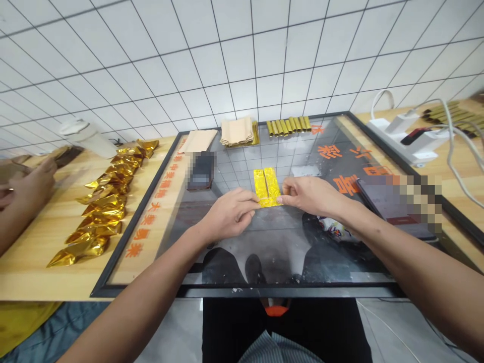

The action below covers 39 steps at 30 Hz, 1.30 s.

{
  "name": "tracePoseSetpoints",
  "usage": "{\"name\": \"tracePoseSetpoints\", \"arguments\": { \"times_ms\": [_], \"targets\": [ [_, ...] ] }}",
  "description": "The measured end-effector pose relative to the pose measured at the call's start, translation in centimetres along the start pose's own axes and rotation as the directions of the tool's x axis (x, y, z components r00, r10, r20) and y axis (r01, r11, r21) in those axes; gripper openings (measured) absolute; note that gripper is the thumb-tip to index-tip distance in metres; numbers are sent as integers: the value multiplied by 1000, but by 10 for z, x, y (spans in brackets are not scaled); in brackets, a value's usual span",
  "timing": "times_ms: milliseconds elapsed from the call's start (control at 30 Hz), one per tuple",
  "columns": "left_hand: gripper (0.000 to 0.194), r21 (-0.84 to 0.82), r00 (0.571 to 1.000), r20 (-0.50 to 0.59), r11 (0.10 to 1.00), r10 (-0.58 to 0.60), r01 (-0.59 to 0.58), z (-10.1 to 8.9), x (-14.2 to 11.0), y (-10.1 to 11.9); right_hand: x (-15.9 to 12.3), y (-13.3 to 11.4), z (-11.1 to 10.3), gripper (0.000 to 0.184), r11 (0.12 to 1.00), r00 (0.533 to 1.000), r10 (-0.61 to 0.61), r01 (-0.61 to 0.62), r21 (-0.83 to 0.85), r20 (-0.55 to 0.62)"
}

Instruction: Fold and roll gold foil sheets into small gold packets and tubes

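Note:
On the glass-topped board [234, 237] in front of me lies a piece of bright gold patterned paper [273, 184], with a narrow gap down its middle and a strip across its near edge. My left hand [233, 210] has its fingers closed at the near left corner of the paper. At the near right corner, my right hand [308, 194] is closed with the thumb pressing on the strip. Beyond the paper stand a stack of brown paper sheets [237, 131] and a row of several rolled gold tubes [289, 126].
Gold foil twisted packets [102, 214] line the table at left, beside another person's hand [28, 184]. A dark phone [201, 171] and a larger dark device [397, 206] lie on the glass. Power strips with white cables [416, 133] sit at right, a white cup [91, 138] at back left.

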State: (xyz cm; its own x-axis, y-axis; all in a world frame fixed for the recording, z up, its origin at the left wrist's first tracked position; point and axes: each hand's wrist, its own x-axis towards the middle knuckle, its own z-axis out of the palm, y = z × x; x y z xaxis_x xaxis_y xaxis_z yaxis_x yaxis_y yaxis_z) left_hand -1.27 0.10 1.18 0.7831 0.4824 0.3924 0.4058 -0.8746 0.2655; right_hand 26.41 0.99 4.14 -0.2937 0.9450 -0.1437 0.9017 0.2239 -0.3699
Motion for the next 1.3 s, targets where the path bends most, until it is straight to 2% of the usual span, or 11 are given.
{"name": "tracePoseSetpoints", "arguments": {
  "times_ms": [133, 233, 267, 333, 500, 633, 733, 833, 1067, 1200, 1300],
  "targets": [
    [26, -74, 980, -158, 991, -122, 112, -1, 3, 1, -5, -2, -3, 36, 1000, 1000, -21, 21, 8, 6],
    [28, -31, 895, -312, 945, -318, 324, -2, 2, -7, -9, -5, -4, 35, 999, 999, -48, 48, 6, -7],
    [30, -7, 869, -326, 920, -372, 391, -2, 1, -11, -11, -7, -3, 34, 998, 997, -70, 70, 3, -23],
    [38, 32, 849, -296, 884, -438, 467, 0, -1, -18, -15, -13, 0, 32, 990, 987, -142, 141, -10, -73],
    [42, 32, 859, -162, 868, -485, 496, 4, -1, -19, -23, -26, 15, 35, 920, 914, -381, 360, -158, -137],
    [35, 56, 813, -220, 825, -539, 562, 0, 0, -13, -23, -26, 18, 36, 879, 906, -405, 349, -323, -123],
    [33, 68, 844, -234, 857, -484, 510, -1, 0, -12, -20, -21, 13, 30, 879, 920, -369, 299, -372, -133],
    [32, 59, 881, -164, 887, -444, 459, 1, 1, -11, -19, -14, 9, 27, 889, 927, -341, 266, -373, -153],
    [27, 35, 832, -79, 833, -549, 553, -2, 2, -5, -19, -7, 4, 38, 904, 929, -345, 290, -314, -134],
    [29, -37, 856, -91, 861, -508, 507, -3, 2, -2, -18, -7, 2, 34, 906, 938, -310, 243, -347, -152],
    [29, -123, 893, -33, 888, -450, 443, -5, 3, 4, -16, -5, 2, 26, 899, 936, -292, 199, -390, -197]
  ]
}}
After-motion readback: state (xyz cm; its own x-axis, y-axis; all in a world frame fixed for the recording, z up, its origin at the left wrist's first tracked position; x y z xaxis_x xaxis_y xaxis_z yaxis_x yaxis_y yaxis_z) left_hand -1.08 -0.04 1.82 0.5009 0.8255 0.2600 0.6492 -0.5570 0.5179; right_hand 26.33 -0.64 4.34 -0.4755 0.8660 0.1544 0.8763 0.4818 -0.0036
